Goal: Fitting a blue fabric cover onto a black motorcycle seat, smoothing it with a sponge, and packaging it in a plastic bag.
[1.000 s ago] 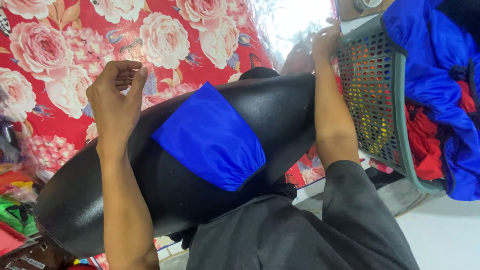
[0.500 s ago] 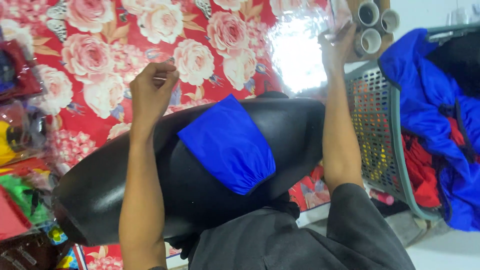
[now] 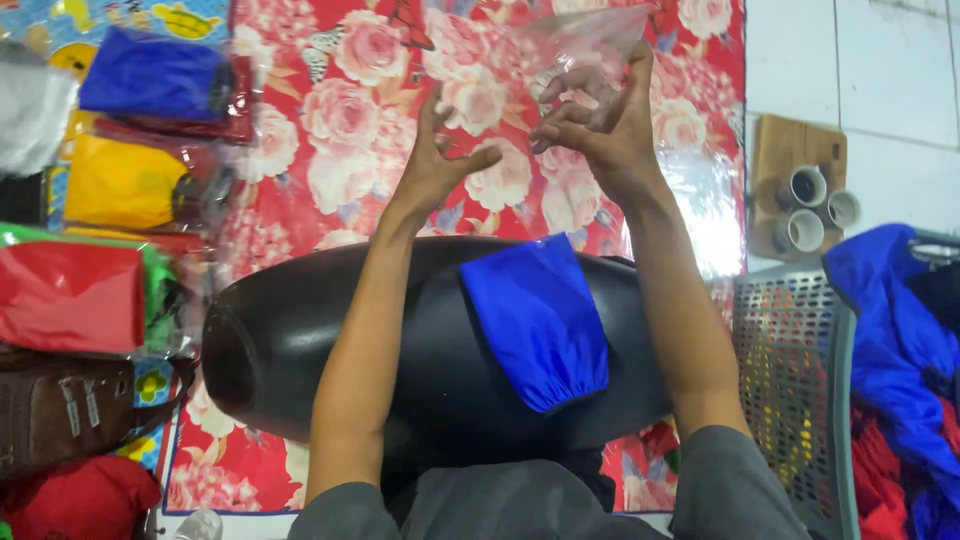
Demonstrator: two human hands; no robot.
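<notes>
Now both hands have come together above the blue cloth (image 3: 535,320): the right hand (image 3: 600,125) pinches a clear bag (image 3: 585,40), the left hand (image 3: 435,160) spread, fingers open, beside it.

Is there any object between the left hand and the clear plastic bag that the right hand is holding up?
Nothing visible stands between them. The right hand holds the clear plastic bag at its lower edge, and the left hand is raised just beside it with fingers spread, an open gap between them. The blue cloth lies lower, on the black cushion.
</notes>
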